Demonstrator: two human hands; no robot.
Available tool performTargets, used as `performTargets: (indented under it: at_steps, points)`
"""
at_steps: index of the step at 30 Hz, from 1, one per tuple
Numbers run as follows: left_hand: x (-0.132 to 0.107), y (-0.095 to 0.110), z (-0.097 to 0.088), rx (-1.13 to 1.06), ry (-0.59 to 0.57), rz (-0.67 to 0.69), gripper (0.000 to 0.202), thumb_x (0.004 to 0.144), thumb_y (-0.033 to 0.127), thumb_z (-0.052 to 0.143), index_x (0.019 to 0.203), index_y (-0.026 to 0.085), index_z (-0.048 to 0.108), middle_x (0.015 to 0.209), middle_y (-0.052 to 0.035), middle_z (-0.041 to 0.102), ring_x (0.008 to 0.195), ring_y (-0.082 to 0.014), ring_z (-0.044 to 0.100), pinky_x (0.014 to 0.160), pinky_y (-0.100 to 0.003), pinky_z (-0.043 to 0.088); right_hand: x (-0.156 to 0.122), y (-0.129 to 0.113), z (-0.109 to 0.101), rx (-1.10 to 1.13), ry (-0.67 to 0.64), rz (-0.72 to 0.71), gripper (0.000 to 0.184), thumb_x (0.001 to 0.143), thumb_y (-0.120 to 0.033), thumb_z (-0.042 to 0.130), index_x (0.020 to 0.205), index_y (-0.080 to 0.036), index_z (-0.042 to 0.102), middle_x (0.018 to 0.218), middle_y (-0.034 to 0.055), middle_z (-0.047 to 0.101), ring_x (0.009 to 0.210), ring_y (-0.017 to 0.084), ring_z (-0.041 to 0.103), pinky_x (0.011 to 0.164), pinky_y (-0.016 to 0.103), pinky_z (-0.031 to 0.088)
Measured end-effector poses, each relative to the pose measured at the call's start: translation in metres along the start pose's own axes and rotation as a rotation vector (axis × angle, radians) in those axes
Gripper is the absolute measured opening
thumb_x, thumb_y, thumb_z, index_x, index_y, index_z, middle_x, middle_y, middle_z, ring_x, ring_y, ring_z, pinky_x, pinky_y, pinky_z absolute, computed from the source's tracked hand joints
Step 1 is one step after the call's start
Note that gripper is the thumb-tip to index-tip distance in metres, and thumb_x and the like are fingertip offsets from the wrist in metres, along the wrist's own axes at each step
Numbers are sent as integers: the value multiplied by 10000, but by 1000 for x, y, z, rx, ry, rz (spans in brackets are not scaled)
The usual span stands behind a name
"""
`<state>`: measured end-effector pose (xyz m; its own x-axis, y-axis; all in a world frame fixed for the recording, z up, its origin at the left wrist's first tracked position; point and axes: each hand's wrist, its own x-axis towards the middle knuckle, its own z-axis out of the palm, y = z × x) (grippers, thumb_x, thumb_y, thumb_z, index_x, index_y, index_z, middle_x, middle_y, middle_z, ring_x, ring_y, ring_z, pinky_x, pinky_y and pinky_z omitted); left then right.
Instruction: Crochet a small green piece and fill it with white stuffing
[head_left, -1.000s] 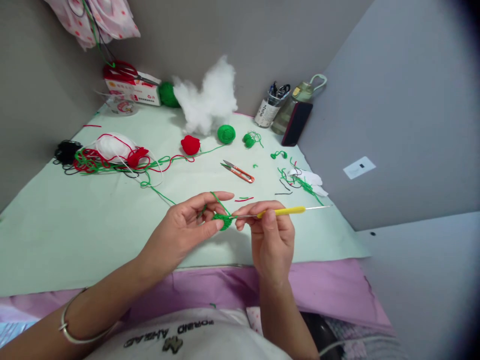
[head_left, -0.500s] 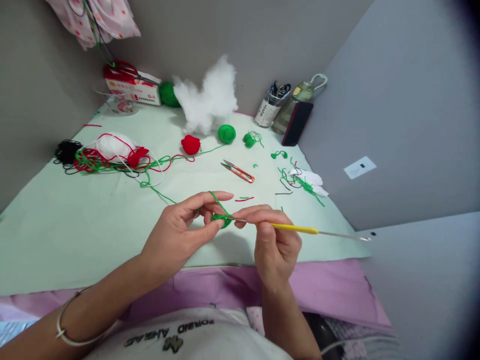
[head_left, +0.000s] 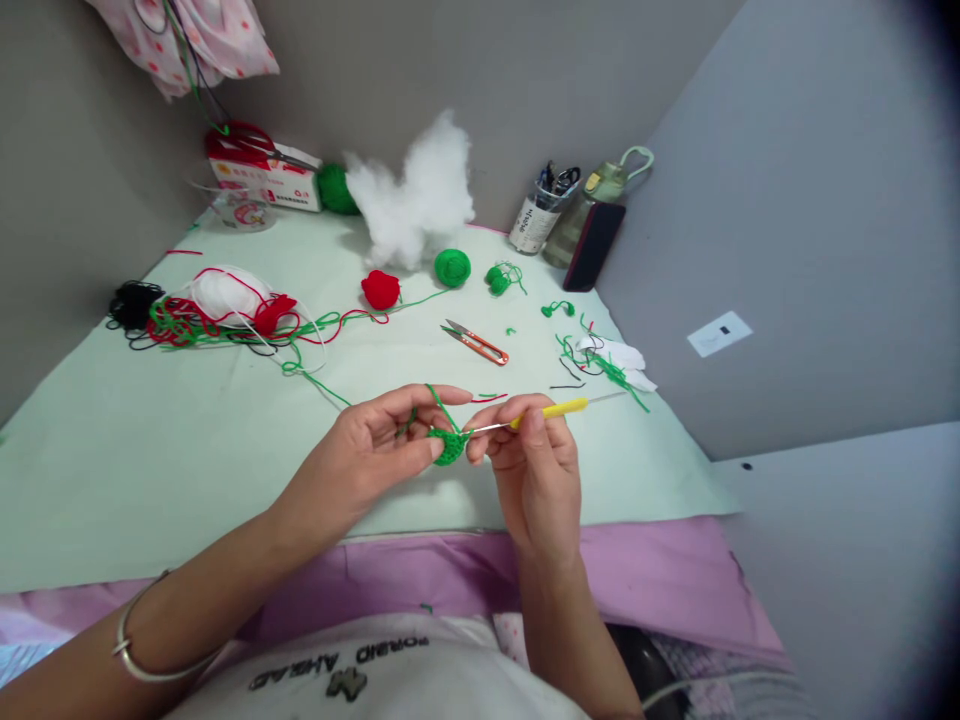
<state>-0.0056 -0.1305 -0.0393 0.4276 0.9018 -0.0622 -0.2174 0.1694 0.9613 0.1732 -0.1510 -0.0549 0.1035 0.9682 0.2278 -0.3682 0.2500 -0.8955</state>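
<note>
Between thumb and fingers, my left hand (head_left: 367,445) pinches a small green crochet piece (head_left: 450,449). Green yarn (head_left: 441,404) runs up from the piece over my raised left index finger and trails back to the tangle on the table. My right hand (head_left: 544,455) grips the yellow handle of a crochet hook (head_left: 559,409). The hook's metal shaft points left, its tip at the upper right edge of the green piece, partly hidden by yarn. My right fingertips are close beside the piece.
Orange thread snips (head_left: 480,346) lie beyond my hands. Behind them are a red yarn ball (head_left: 381,290), a green crocheted ball (head_left: 452,268) and white stuffing (head_left: 416,195). Tangled yarn (head_left: 225,310) sits left; yarn scraps (head_left: 611,365), a phone (head_left: 594,247) and a bottle (head_left: 577,225) are right.
My right hand has turned, so the hook's back end now tilts up and away rather than slightly down to the right. The green piece is turned to show more of its face.
</note>
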Motion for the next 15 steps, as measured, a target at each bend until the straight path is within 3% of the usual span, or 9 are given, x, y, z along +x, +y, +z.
performTargets:
  at_steps: [7, 15]
  points:
    - [0, 0, 0, 32, 6, -2, 304, 892, 241, 753, 1185, 317, 787, 924, -4, 676, 901, -158, 590, 839, -254, 490, -3, -1, -2, -90, -38, -84, 228, 1035, -381, 565, 910, -218, 665, 873, 33, 787, 675, 143, 714, 679, 314, 619]
    - [-2, 8, 3, 179, 89, 32, 311, 855, 202, 748, 1154, 270, 797, 870, -12, 676, 827, -167, 567, 805, -276, 492, -8, -5, -2, -178, -30, -144, 208, 1045, -338, 551, 957, -226, 702, 934, 33, 785, 739, 151, 732, 723, 335, 626]
